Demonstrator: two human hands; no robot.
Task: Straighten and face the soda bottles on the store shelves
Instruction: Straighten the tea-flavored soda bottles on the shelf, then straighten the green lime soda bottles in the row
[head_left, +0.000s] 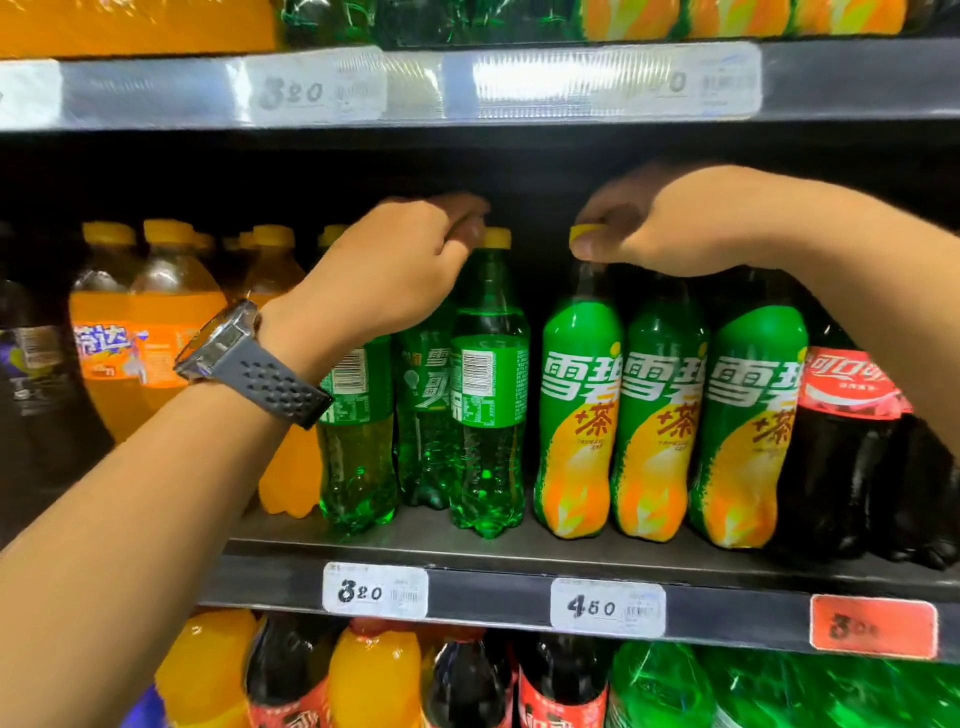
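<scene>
Green plastic fills the middle shelf (519, 553), and we take the white price tag reading 4.50 (608, 607) on its front edge as our landmark. Directly above that tag stand three green-and-yellow bottles (660, 415) with large white Chinese characters facing out, all upright and touching side by side. Our right hand (670, 223) sits on top of the leftmost of the three, fingers pinched around its yellow cap (584, 232).

Left of the tag we count three clear green soda bottles (488, 395). The front two show barcodes and small print rather than the brand face, so their labels are turned away; the third stands behind and between them with part of its white lettering visible. Our left hand (384, 270), with a grey-strapped watch (249, 358) on the wrist, reaches over the bottle nearest the tag, fingers curled at its yellow cap; whether they actually grip it we cannot tell.

Further left of the tag, a second white tag reads 3.20 (375, 591), and above and beyond it stand orange soda bottles (150, 332) with yellow caps; at least four caps show. Right of the 4.50 tag is a red tag (874, 627) whose number is blurred, and above it a dark cola bottle (841, 447) with a red label in white Chinese script.
</scene>
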